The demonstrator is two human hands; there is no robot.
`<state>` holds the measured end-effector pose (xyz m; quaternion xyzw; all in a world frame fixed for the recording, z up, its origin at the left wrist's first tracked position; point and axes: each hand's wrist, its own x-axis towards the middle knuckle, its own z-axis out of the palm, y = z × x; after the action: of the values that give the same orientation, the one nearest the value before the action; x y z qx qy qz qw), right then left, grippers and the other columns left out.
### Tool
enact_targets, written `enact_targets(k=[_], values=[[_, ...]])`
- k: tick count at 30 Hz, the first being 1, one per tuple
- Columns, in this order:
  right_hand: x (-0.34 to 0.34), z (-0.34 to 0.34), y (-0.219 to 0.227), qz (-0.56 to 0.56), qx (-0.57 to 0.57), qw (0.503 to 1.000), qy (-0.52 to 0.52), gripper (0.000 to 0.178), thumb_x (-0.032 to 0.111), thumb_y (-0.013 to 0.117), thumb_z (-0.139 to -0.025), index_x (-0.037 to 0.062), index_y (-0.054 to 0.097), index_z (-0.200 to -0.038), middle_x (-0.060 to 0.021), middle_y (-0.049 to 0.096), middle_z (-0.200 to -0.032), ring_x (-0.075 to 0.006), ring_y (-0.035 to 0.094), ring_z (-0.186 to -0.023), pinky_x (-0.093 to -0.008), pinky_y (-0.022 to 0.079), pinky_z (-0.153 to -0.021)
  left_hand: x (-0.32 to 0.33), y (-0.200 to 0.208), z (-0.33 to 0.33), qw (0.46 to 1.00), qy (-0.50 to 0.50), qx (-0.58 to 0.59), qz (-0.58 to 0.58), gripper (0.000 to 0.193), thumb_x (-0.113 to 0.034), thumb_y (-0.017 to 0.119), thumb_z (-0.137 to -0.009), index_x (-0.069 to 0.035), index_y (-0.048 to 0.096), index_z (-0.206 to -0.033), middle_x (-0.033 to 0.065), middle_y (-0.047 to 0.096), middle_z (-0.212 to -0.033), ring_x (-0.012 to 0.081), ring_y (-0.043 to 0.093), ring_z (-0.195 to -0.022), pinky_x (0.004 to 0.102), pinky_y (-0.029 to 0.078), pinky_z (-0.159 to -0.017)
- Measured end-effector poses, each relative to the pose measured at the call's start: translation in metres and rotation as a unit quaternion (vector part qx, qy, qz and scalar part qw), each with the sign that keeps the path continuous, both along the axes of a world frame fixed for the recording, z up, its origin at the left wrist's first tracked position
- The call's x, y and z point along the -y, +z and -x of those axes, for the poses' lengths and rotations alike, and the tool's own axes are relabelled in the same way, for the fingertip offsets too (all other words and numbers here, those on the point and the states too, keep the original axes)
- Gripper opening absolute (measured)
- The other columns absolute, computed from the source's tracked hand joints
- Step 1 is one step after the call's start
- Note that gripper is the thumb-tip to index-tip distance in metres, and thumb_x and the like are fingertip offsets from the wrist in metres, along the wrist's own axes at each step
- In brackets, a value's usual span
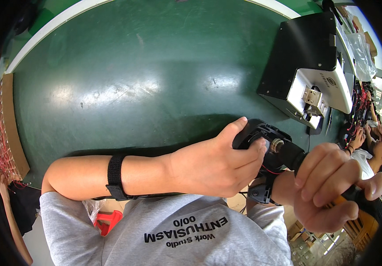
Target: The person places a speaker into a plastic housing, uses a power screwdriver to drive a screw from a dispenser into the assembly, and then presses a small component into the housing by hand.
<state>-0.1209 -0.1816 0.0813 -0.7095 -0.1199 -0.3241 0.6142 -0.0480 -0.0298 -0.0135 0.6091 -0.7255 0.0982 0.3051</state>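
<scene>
My left hand [219,164] is closed around a black curved plastic housing [255,128], its thumb stretched along the near side and its fingers wrapped underneath. Close by on the right, my right hand [326,179] grips a black cylindrical tool [291,155]. A silvery ring [276,145] shows at the tool's front end, which meets the housing. What exact kind of tool it is I cannot make out, since my fingers cover most of its body. A thin red wire passes below the housing. Both hands are raised at the near right edge of the table.
A black-and-white box-shaped machine [308,53] with a metal bracket stands at the right on the green table [155,57]. At far left is a cardboard box [15,133] of red-wired parts. Other people's hands [358,139] work at far right; another person's arm [11,221] shows lower left.
</scene>
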Motion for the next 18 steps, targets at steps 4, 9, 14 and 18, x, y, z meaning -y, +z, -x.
enact_targets(k=[4, 9, 14, 18], values=[[-0.0031, -0.0002, 0.0004, 0.005, 0.001, 1.000, -0.019, 0.029, 0.027, 0.058, -0.102, 0.0121, 0.049, -0.126, 0.0009, 0.053, -0.064, -0.0083, 0.050, -0.048, -0.0220, 0.045, -0.043, 0.0002, -0.0004, 0.0003, 1.000, 0.004, 0.005, 0.002, 0.019, -0.020, 0.062, -0.084, -0.007, 0.072, -0.094, 0.0065, 0.065, -0.112, 0.0183, 0.061, -0.116, 0.0556, 0.055, -0.089], [-0.0018, -0.0016, -0.0003, -0.001, 0.002, 1.000, -0.003, 0.029, 0.027, 0.056, -0.103, 0.0122, 0.049, -0.127, 0.0007, 0.053, -0.064, -0.0085, 0.050, -0.048, -0.0221, 0.045, -0.042, 0.0004, -0.0001, 0.0001, 1.000, -0.001, 0.003, 0.004, 0.018, -0.020, 0.063, -0.083, -0.007, 0.072, -0.093, 0.0068, 0.065, -0.112, 0.0183, 0.061, -0.115, 0.0548, 0.055, -0.089], [-0.0016, -0.0033, -0.0018, 0.005, 0.003, 1.000, -0.009, 0.029, 0.027, 0.055, -0.103, 0.0123, 0.048, -0.127, 0.0006, 0.053, -0.064, -0.0088, 0.051, -0.048, -0.0221, 0.046, -0.042, 0.0005, -0.0009, 0.0010, 1.000, 0.002, -0.006, 0.006, 0.019, -0.020, 0.063, -0.082, -0.007, 0.072, -0.093, 0.0069, 0.065, -0.112, 0.0185, 0.061, -0.115, 0.0541, 0.055, -0.088], [-0.0020, -0.0029, -0.0002, 0.012, 0.000, 1.000, -0.002, 0.029, 0.026, 0.054, -0.103, 0.0121, 0.046, -0.128, 0.0007, 0.052, -0.063, -0.0090, 0.050, -0.048, -0.0227, 0.046, -0.043, 0.0007, -0.0004, 0.0016, 1.000, 0.006, -0.007, 0.008, 0.019, -0.020, 0.063, -0.082, -0.007, 0.071, -0.093, 0.0066, 0.065, -0.111, 0.0187, 0.061, -0.114, 0.0543, 0.055, -0.088]])
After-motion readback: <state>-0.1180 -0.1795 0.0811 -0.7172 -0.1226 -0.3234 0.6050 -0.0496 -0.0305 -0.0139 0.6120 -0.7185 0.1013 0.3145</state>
